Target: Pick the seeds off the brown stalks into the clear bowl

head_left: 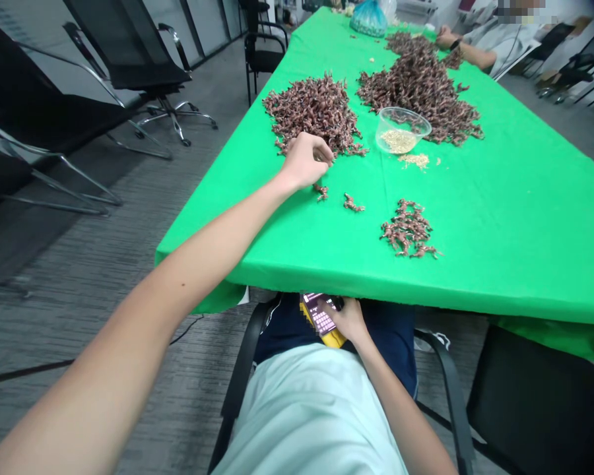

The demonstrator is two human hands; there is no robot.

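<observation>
My left hand (307, 160) reaches over the table to the near edge of a heap of small brown figures (319, 112), which look like little animals with thin legs. Its fingers are curled together, and what they pinch, if anything, is hidden. Just below this hand lies a loose brown figure (321, 192), and another single figure (352, 203) is to its right. A smaller cluster of figures (406, 229) sits nearer the front edge. Down in my lap, my right hand (349, 320) grips a phone (319, 313) with a yellow case and a lit keypad on its screen.
A clear plastic tub (403, 128) of pale grains stands beside a larger heap (420, 86), with spilled grains (416, 160) near it. Green cloth (515, 231) covers the table. A blue bag (369, 18) and a co-worker's arm (475, 56) are farther back. Chairs (129, 59) stand left.
</observation>
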